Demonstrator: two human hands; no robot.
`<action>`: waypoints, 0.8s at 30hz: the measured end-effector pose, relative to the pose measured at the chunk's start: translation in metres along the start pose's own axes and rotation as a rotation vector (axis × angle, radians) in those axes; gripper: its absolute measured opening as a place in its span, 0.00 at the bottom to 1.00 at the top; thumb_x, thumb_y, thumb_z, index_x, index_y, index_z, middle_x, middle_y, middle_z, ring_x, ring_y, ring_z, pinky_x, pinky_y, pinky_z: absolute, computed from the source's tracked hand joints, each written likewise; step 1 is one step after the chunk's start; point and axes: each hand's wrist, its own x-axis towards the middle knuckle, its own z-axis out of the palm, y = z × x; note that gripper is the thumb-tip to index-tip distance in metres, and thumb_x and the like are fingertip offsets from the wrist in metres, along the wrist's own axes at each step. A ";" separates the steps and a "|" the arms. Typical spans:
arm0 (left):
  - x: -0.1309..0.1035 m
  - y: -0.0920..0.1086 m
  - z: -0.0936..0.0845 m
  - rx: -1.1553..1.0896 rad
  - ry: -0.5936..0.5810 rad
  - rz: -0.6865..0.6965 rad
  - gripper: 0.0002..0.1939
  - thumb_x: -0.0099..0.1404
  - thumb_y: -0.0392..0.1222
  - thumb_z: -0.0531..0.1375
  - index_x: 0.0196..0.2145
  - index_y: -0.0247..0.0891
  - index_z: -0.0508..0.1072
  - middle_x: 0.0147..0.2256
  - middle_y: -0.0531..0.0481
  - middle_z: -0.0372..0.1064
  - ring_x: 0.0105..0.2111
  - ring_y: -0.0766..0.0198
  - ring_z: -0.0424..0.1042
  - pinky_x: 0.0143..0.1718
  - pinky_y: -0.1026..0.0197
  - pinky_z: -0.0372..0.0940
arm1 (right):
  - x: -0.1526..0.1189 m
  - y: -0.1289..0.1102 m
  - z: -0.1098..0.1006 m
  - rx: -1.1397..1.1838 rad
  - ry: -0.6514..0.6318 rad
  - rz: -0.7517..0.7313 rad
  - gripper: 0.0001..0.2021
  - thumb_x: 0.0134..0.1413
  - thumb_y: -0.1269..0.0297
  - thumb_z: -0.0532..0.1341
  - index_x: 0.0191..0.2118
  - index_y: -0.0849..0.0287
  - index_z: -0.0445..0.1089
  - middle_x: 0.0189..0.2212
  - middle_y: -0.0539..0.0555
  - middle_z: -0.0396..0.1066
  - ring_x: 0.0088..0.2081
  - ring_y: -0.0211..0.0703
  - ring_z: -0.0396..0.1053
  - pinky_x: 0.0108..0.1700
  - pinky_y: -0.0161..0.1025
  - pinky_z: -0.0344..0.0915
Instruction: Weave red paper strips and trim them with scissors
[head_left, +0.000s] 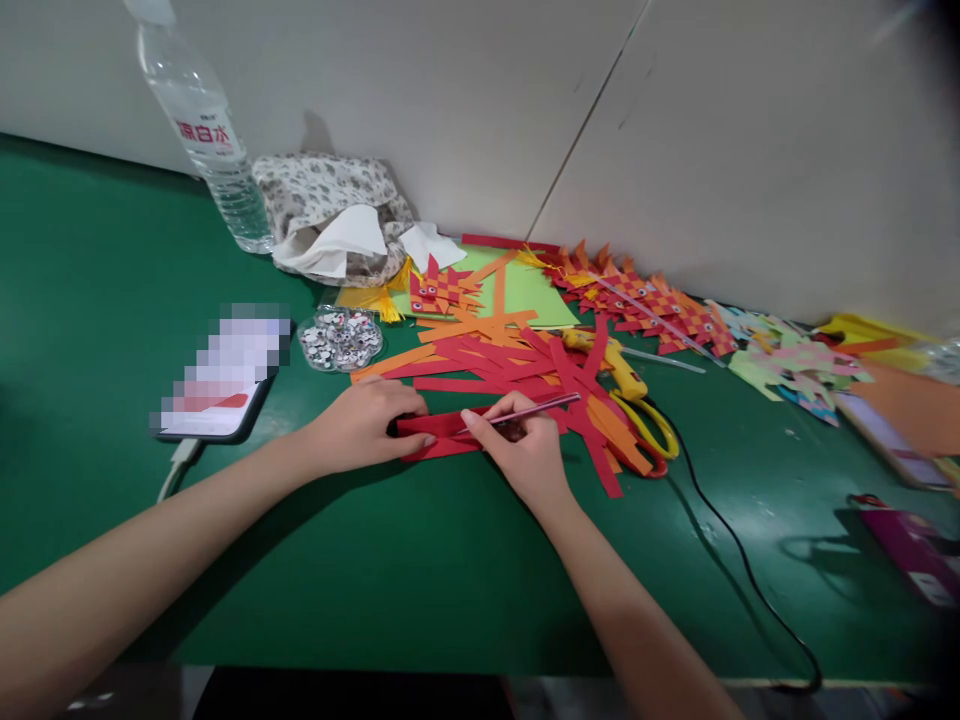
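Observation:
My left hand (375, 425) presses down on a red paper strip (439, 425) at the near edge of a loose pile, fingers curled over its left end with the thumb along it. In my right hand (529, 455) a slim pink pen (562, 400) is pinched between thumb and fingers, slanting with its tip down at the red strip. Another red strip (442, 449) lies just below. Beyond both hands spreads a heap of red and orange paper strips (495, 355). The exact contact of the pen's tip is too small to tell.
Right of the heap are a yellow glue gun (622, 370), scissors (666, 432) and a black cable (720, 520). Woven paper fish (645, 305) line the wall. A tub of googly eyes (341, 340), a phone (225, 385), a water bottle (202, 130) and a tissue pouch (322, 185) stand left.

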 end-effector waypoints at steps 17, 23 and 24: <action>0.000 0.001 -0.001 0.010 -0.025 -0.016 0.14 0.65 0.51 0.55 0.31 0.37 0.70 0.29 0.50 0.70 0.30 0.63 0.68 0.31 0.62 0.56 | -0.001 -0.003 -0.008 -0.004 0.094 0.030 0.16 0.44 0.57 0.67 0.21 0.56 0.60 0.14 0.45 0.60 0.19 0.35 0.59 0.22 0.32 0.54; 0.001 -0.001 -0.001 0.015 -0.025 -0.014 0.13 0.65 0.50 0.55 0.32 0.37 0.69 0.29 0.50 0.69 0.31 0.63 0.67 0.32 0.62 0.56 | 0.000 0.002 -0.009 -0.006 0.127 0.014 0.15 0.45 0.57 0.66 0.22 0.56 0.60 0.14 0.44 0.60 0.18 0.34 0.57 0.20 0.32 0.53; 0.001 -0.001 -0.001 0.015 -0.024 -0.014 0.14 0.65 0.50 0.55 0.32 0.37 0.69 0.29 0.50 0.69 0.31 0.63 0.68 0.32 0.62 0.56 | 0.000 0.002 -0.010 -0.008 0.132 0.013 0.15 0.46 0.57 0.66 0.22 0.56 0.60 0.14 0.44 0.60 0.18 0.34 0.57 0.20 0.32 0.52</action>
